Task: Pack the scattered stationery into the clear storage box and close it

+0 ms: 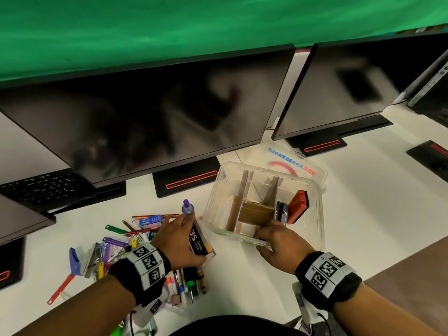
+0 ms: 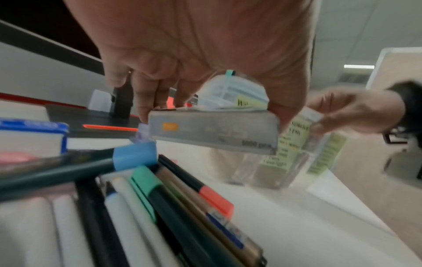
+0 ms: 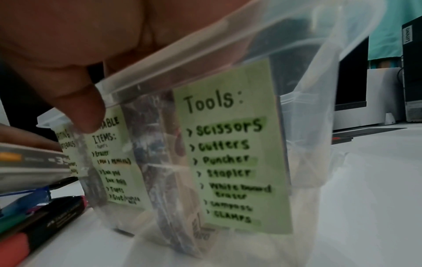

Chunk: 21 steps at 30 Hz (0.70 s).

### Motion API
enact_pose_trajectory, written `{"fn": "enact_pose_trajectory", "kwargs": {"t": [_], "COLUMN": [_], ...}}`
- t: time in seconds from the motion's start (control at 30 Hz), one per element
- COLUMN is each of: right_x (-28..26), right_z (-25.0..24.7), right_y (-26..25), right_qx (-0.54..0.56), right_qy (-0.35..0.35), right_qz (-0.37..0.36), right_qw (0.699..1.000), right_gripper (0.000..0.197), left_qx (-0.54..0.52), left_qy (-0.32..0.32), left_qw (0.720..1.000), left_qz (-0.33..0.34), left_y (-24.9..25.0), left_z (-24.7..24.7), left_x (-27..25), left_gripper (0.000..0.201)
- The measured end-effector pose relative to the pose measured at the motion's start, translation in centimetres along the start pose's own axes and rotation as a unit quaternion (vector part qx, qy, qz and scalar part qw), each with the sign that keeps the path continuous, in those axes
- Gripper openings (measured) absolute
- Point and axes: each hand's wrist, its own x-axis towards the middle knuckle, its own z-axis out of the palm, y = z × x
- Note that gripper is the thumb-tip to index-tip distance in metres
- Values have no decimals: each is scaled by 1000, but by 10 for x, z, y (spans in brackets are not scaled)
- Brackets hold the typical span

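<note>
The clear storage box (image 1: 218, 214) stands open on the white desk, split by cardboard dividers, with a red block (image 1: 299, 207) and a black-and-silver stapler (image 1: 281, 212) in its right compartment. My right hand (image 1: 269, 238) grips its near rim (image 3: 182, 59), thumb over the edge. My left hand (image 1: 184, 236) holds a grey staple box (image 1: 200, 241) marked "35" just left of the storage box; in the left wrist view the staple box (image 2: 214, 130) is pinched between fingers and thumb. The lid (image 1: 293, 163) lies behind the box.
Loose stationery lies left of my hands: a purple-capped bottle (image 1: 187, 207), a blue carton (image 1: 150, 220), clips and tags (image 1: 114, 241), scissors (image 1: 72, 263), markers (image 1: 189, 282). Monitors (image 1: 157, 112) and their stands (image 1: 186, 181) line the back. Green labels (image 3: 230, 144) cover the box front.
</note>
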Motion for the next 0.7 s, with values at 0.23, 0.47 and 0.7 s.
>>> {"fn": "enact_pose_trajectory", "kwargs": {"t": [0.23, 0.47, 0.7], "right_x": [3, 27, 44], "right_z": [-3, -27, -41], "right_y": [-1, -33, -51], "right_qx": [4, 16, 288], "right_qy": [-15, 171, 87], "right_qz": [17, 90, 171], "right_qw": [1000, 981, 938], "right_gripper": [26, 27, 26], "left_qx": [-78, 5, 16], "left_qy": [73, 94, 80], "left_qw": [994, 982, 965], "left_qz": [-2, 164, 248], "left_y": [-20, 11, 51], "left_z": [-24, -36, -44], "left_x": [-30, -30, -14], "left_gripper": [121, 122, 124]}}
